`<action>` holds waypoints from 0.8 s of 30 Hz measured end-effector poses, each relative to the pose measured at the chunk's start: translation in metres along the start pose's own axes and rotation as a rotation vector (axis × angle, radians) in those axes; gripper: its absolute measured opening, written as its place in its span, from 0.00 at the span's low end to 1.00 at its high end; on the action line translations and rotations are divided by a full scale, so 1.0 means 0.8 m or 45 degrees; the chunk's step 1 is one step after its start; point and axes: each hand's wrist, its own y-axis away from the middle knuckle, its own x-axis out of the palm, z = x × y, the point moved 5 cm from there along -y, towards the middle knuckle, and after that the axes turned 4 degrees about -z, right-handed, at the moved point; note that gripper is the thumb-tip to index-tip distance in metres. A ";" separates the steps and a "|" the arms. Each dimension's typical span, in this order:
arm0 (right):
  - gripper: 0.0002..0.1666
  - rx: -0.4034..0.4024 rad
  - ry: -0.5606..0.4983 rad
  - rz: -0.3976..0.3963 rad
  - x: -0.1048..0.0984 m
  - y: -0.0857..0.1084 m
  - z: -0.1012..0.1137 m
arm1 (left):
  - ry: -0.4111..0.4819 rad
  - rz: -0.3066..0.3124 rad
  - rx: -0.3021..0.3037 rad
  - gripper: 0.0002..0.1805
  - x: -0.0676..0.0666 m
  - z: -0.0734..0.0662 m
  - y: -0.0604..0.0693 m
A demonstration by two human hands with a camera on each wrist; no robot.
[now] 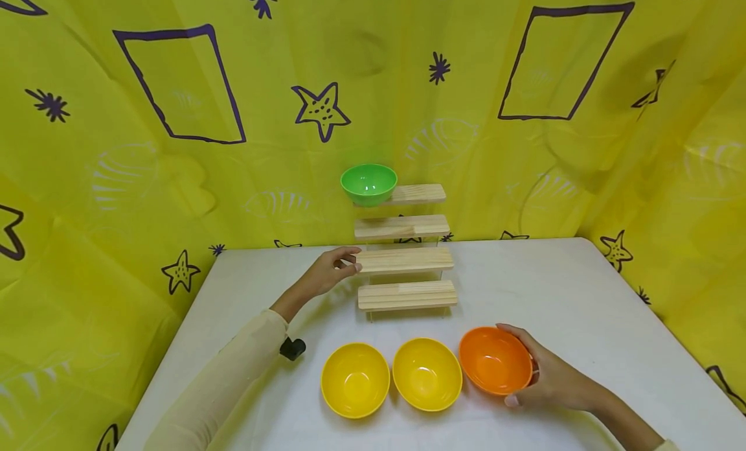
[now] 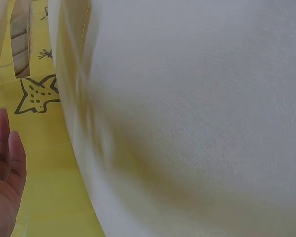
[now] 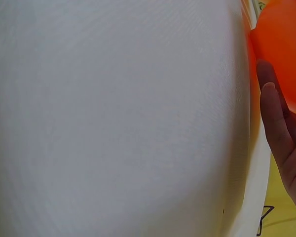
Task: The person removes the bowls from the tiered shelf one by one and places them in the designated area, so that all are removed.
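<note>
Left hand [image 1: 327, 273] pinches the wooden shelf [image 1: 408, 261] at its end; right hand [image 1: 553, 376] curls round the orange bowl [image 1: 495, 361].

From here I have the left arm stretched toward the table's [image 1: 583, 289] far edge, its left hand [image 1: 331, 269] bent, thumb below the fingers. My right hand [image 1: 550, 376] curls farther from that edge, thumb spread from fingers, wrist bare.
</note>
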 end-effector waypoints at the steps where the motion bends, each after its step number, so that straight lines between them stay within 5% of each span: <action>1: 0.62 -0.007 -0.004 0.004 0.000 0.000 0.000 | 0.003 -0.001 0.000 0.26 0.000 0.000 0.000; 24: 0.63 -0.011 -0.015 0.054 0.002 -0.001 -0.003 | 0.011 -0.006 -0.010 0.26 0.000 0.000 -0.001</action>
